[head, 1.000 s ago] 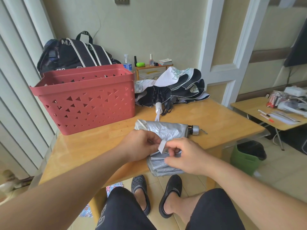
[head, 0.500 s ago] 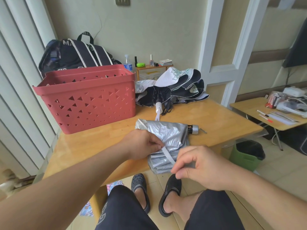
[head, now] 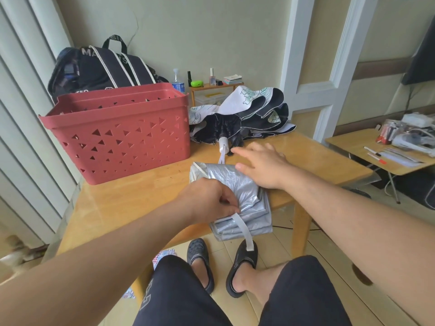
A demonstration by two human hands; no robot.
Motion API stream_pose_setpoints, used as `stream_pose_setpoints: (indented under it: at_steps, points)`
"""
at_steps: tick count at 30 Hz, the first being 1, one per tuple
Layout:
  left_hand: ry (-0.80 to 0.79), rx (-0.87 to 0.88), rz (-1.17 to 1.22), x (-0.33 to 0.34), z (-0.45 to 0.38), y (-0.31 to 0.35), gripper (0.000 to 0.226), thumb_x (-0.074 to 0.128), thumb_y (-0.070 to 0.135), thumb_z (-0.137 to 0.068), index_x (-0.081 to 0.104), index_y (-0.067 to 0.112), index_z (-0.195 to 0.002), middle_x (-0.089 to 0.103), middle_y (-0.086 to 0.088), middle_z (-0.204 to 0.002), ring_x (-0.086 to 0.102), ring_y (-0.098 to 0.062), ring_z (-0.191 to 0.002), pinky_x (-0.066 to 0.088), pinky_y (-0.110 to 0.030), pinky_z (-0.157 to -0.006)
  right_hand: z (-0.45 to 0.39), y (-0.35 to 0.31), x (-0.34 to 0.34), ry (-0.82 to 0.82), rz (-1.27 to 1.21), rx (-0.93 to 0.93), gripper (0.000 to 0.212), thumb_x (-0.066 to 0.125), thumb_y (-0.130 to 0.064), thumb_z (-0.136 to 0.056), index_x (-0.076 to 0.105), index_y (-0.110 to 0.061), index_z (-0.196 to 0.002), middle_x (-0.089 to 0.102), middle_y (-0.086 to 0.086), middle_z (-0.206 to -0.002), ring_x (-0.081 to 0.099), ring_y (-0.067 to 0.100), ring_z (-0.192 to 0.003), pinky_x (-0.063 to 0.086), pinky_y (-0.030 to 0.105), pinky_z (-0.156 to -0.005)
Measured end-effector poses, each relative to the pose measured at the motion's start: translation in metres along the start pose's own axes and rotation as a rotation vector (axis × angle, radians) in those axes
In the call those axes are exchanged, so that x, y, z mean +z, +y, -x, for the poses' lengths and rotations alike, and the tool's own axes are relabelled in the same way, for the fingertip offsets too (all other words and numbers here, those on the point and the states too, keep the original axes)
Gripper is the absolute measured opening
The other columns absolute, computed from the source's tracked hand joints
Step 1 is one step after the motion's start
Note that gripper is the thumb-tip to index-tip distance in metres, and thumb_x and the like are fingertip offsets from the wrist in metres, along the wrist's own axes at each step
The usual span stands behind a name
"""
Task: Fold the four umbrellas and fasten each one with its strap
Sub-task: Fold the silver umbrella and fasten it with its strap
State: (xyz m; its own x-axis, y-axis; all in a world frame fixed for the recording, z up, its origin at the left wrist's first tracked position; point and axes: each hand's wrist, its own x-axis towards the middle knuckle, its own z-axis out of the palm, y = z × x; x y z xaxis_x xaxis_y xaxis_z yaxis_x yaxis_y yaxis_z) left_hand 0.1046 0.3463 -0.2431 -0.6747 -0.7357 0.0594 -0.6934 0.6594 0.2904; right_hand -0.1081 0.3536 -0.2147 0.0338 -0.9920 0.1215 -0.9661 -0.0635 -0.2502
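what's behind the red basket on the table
A dark bag with white stripes rises behind the red basket, against the wall. Its lower part is covered by the basket, so what it rests on cannot be seen. A water bottle shows past the basket's right rear corner.
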Motion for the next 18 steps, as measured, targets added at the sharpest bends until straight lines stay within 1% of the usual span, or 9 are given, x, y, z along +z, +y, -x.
stream_pose_setpoints:
  at_steps: [1,2,4,7,9,11,14,16,18]
  points:
    - [0.016,0.014,-0.013,0.002,0.001,0.001,0.012,0.073,0.056,-0.085,0.077,0.050,-0.095,0.073,0.024,-0.091,0.066,-0.002,-0.093,0.058,-0.033,-0.085,-0.008,0.003,0.008,-0.116,0.079,0.051,0.054,0.036,-0.063,-0.104,0.021,-0.056,-0.155,0.038,-0.004,-0.151,0.033,0.029,-0.138,0.034,0.053,-0.109]
    - [0.031,0.032,-0.041,0.003,0.003,0.001,0.013,0.073,0.055,-0.086,0.077,0.048,-0.096,0.073,0.022,-0.095,0.066,-0.005,-0.095,0.058,-0.034,-0.086,-0.014,0.006,0.016,-0.189,0.144,0.079,0.056,0.029,-0.068,-0.103,0.013,-0.059,-0.155,0.033,-0.002,-0.154,0.029,0.030,-0.139,0.032,0.055,-0.109]
    - [0.013,0.093,-0.118,0.000,0.005,0.003,0.018,0.069,0.056,-0.090,0.077,0.046,-0.103,0.073,0.020,-0.101,0.066,-0.009,-0.099,0.057,-0.034,-0.086,-0.019,0.008,0.026,-0.218,0.244,0.076,0.057,0.024,-0.074,-0.100,0.017,-0.057,-0.154,0.037,0.002,-0.152,0.031,0.031,-0.139,0.033,0.057,-0.107]
    - [-0.060,0.107,-0.140,-0.025,-0.009,0.004,0.031,0.062,0.064,-0.092,0.077,0.041,-0.105,0.077,0.017,-0.098,0.069,-0.009,-0.093,0.057,-0.032,-0.082,-0.020,0.008,0.029,-0.221,0.300,0.045,0.060,0.027,-0.077,-0.097,0.026,-0.052,-0.151,0.044,0.004,-0.144,0.038,0.033,-0.137,0.036,0.055,-0.103]
    - [0.075,0.107,-0.146,-0.042,-0.033,0.004,0.031,0.062,0.059,-0.095,0.077,0.035,-0.106,0.076,0.009,-0.094,0.069,-0.017,-0.088,0.057,-0.035,-0.080,-0.018,0.009,0.030,-0.227,0.301,0.033,0.059,0.029,-0.079,-0.095,0.029,-0.051,-0.148,0.049,0.003,-0.131,0.042,0.032,-0.133,0.037,0.055,-0.100]
    - [0.145,0.114,-0.165,-0.050,-0.061,0.003,0.035,0.066,0.049,-0.096,0.071,0.030,-0.124,0.074,0.004,-0.108,0.067,-0.023,-0.100,0.056,-0.041,-0.089,-0.016,0.009,0.030,-0.212,0.278,0.023,0.059,0.034,-0.078,-0.095,0.031,-0.051,-0.147,0.051,0.002,-0.125,0.044,0.032,-0.130,0.038,0.056,-0.100]
    - [-0.106,0.016,-0.291,-0.043,-0.090,-0.009,0.066,0.078,0.053,-0.087,0.056,0.028,-0.144,0.067,0.003,-0.125,0.061,-0.026,-0.115,0.052,-0.041,-0.098,-0.015,0.008,0.030,-0.181,0.267,0.024,0.065,0.039,-0.078,-0.093,0.040,-0.037,-0.144,0.054,0.004,-0.134,0.044,0.032,-0.133,0.038,0.057,-0.101]
    - [-0.222,-0.047,-0.362,-0.033,-0.097,-0.019,0.065,0.077,0.061,-0.083,0.060,0.027,-0.136,0.068,0.003,-0.112,0.062,-0.025,-0.105,0.054,-0.042,-0.094,-0.016,0.012,0.030,-0.163,0.278,0.024,0.068,0.041,-0.080,-0.091,0.048,-0.028,-0.134,0.054,0.003,-0.134,0.046,0.031,-0.133,0.041,0.055,-0.101]
    - [-0.232,-0.058,-0.366,-0.026,-0.099,-0.027,0.063,0.074,0.066,-0.083,0.061,0.026,-0.130,0.065,0.002,-0.103,0.059,-0.024,-0.097,0.054,-0.043,-0.091,-0.017,0.017,0.027,-0.167,0.268,0.028,0.073,0.043,-0.085,-0.086,0.052,-0.026,-0.128,0.055,0.001,-0.132,0.049,0.030,-0.130,0.046,0.051,-0.100]
